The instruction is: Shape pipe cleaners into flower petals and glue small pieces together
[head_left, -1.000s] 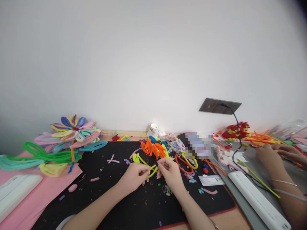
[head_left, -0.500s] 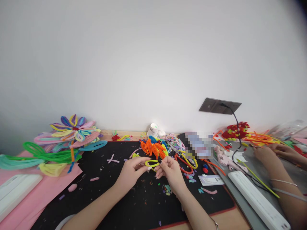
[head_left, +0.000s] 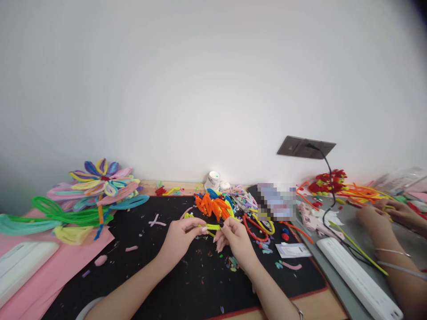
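Observation:
Over the middle of the black mat (head_left: 140, 258), a yellow-green fuzzy stem (head_left: 212, 227) is stretched between my two hands. My left hand (head_left: 184, 238) pinches its left part between thumb and fingers. On the other side, my right hand (head_left: 235, 238) grips the right part with thumb and forefinger, its lower fingers loosely curled. Just behind my hands lies a bunch of orange loops (head_left: 212, 207). Red loop (head_left: 255, 229) and yellow loop (head_left: 271, 226) rest to the right of my right hand.
A multicoloured flower (head_left: 104, 179) and green loops (head_left: 66, 215) lie at the left on pink paper (head_left: 85, 253). A white cup (head_left: 212, 181) stands by the wall. At right are a white power strip (head_left: 360, 278), a black cable (head_left: 330, 195) and another person's hands (head_left: 376, 222).
The yellow-green loop between my hands has gone from an open oval to a flatter, nearly straight shape. The other person's hands have shifted slightly, with a yellow stem now showing at them.

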`<state>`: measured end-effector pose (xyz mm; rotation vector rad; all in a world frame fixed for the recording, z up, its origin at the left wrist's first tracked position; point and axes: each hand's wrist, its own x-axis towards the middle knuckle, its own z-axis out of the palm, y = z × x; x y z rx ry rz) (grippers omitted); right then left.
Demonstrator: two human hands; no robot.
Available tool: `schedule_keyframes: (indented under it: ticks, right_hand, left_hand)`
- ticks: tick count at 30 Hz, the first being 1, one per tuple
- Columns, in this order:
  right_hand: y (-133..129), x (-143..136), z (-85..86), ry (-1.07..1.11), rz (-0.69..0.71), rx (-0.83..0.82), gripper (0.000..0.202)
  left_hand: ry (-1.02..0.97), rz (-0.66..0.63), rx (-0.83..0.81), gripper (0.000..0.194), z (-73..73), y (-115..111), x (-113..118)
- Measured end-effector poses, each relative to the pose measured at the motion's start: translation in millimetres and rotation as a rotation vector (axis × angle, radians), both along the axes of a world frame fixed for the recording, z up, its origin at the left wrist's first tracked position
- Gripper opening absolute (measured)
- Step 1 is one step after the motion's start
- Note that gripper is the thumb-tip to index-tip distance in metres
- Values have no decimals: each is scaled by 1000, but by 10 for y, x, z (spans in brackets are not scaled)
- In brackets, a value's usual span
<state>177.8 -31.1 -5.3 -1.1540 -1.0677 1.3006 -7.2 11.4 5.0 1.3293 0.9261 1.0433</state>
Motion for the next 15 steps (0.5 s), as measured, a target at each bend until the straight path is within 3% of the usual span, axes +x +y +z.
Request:
schedule_keyframes:
  ticks: [7, 15]
  right_hand:
    - [-9, -28, 4, -141, 41, 21, 55]
    - [-64, -70, 47, -220, 62, 42, 50]
  left_hand:
    - [31, 35, 92, 9, 39, 2, -16]
    - [1, 57, -21, 10, 70, 14, -32]
